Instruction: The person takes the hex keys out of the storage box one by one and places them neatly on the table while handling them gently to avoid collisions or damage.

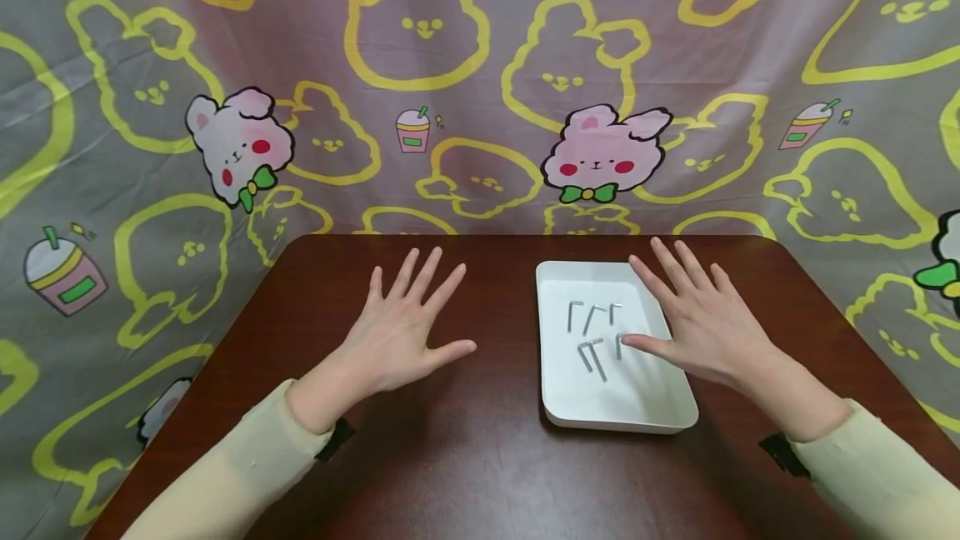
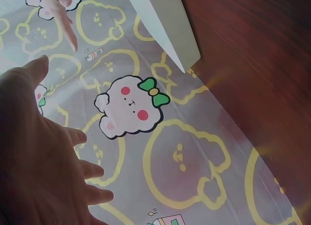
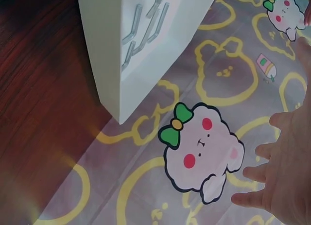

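Observation:
In the head view my left hand (image 1: 396, 332) is spread over the table, fingers straight and nothing held. My right hand (image 1: 705, 323), also spread and holding nothing, hovers over the right side of a white rectangular tray (image 1: 622, 402). Several small L-shaped metal hex keys (image 1: 588, 321) lie in the tray, some apart and two side by side. The right thumb partly overlaps one hex key (image 1: 619, 347) in this view. The right wrist view shows the hex keys (image 3: 155, 23) inside the tray (image 3: 104, 55) with the right hand (image 3: 286, 166) apart from it. The left hand (image 2: 39, 152) is dark in its own wrist view.
A dark reddish-brown table (image 1: 465, 457) with rounded far corners carries the tray right of centre. Behind and beside the table hangs a grey curtain (image 1: 480, 190) printed with yellow outlines and cartoon rabbits.

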A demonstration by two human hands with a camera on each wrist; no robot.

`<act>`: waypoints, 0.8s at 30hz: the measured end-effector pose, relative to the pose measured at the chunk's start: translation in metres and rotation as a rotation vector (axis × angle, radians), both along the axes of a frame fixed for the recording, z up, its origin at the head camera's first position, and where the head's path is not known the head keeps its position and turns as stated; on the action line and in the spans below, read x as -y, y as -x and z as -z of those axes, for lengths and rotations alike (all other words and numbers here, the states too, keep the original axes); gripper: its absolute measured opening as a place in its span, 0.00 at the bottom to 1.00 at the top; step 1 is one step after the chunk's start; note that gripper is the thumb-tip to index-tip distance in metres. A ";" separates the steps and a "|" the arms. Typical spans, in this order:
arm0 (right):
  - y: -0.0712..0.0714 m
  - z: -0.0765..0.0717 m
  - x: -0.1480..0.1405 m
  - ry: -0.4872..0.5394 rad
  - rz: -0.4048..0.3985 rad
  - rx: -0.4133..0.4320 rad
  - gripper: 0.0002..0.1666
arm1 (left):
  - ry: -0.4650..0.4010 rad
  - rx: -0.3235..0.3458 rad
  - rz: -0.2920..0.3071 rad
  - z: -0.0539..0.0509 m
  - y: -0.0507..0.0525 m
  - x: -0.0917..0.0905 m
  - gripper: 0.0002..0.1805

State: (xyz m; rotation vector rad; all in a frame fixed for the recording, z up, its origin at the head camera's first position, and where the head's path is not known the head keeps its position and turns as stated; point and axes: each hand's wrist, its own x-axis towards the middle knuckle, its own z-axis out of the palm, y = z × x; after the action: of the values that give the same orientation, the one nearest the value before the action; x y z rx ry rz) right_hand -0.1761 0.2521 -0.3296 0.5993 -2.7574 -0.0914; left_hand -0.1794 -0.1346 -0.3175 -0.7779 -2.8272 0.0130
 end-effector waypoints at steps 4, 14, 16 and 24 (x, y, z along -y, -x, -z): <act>0.002 0.002 -0.002 0.000 0.023 0.020 0.61 | -0.002 0.014 -0.001 0.000 0.002 -0.004 0.52; 0.008 0.006 -0.007 0.017 0.057 0.061 0.62 | -0.023 0.029 0.025 0.004 0.008 -0.011 0.51; 0.009 0.008 -0.008 0.022 0.060 0.071 0.62 | -0.020 0.030 0.028 0.005 0.009 -0.013 0.50; 0.015 0.014 -0.015 0.045 0.067 0.083 0.61 | -0.017 0.062 0.045 0.013 0.016 -0.023 0.50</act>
State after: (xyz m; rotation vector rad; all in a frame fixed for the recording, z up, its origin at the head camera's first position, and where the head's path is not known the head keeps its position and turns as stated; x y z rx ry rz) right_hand -0.1913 0.2668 -0.3438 0.5097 -2.8520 -0.0199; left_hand -0.1956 -0.1114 -0.3305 -0.8523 -2.8626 -0.0422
